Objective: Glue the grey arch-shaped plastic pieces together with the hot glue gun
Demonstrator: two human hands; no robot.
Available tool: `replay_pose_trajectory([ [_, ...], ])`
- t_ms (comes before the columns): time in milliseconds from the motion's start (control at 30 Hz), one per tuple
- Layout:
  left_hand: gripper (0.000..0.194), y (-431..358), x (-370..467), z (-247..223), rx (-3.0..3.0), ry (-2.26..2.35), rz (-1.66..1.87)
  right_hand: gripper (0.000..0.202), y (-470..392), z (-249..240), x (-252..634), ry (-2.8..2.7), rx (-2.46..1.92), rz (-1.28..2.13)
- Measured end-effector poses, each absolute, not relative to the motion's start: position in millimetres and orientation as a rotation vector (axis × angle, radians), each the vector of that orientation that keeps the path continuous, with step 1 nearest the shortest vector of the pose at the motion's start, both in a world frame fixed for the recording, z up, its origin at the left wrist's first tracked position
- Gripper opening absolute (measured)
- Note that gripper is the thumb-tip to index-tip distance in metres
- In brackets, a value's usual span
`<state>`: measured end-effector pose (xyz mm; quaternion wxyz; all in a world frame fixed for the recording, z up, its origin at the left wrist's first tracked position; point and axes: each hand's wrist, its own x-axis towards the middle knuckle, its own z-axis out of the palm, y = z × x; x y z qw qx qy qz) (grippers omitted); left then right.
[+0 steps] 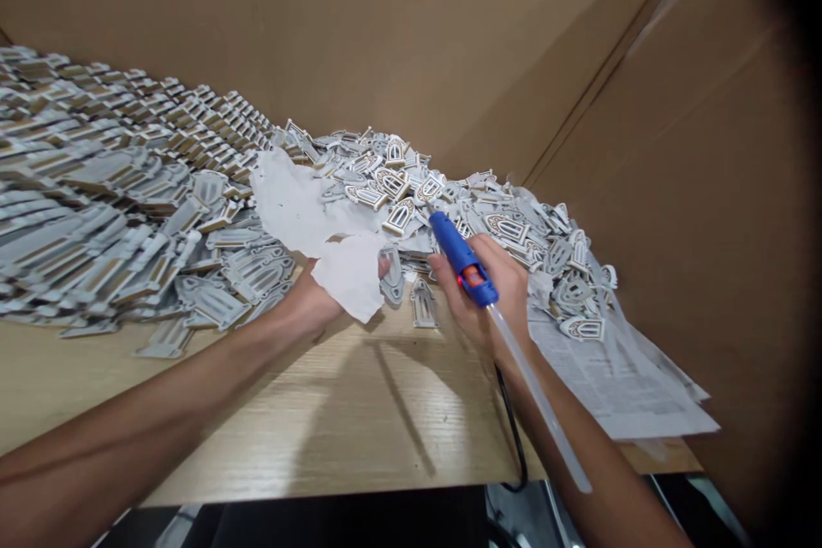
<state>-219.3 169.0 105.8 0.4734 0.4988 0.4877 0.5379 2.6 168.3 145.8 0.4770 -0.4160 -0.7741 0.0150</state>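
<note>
My right hand is wrapped round a blue hot glue gun. A clear glue stick sticks out of its back end, and its nozzle points away at the heap of small pieces. My left hand is closed on a small grey arched window-shaped piece, gripped at its edge. A torn white sheet of paper covers most of that hand's fingers. Just right of it, a similar loose piece lies on the wooden table.
Many stacked grey pieces fill the left side. White-and-brown arched pieces are heaped behind the hands, partly on newspaper. Cardboard walls enclose the back and right. A black cord hangs over the table's front edge.
</note>
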Motion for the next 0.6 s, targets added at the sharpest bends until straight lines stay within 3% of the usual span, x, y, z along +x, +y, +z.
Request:
replay_pose_trajectory([
  [267,0.046,163,-210,126,1.161,1.011,1.171,0.012,178,140,3,-1.723,-1.103,0.643],
  [600,0.048,161,-211,126,1.219,0.984,1.162,0.018,173,131,0,-1.822,-0.989,0.763],
])
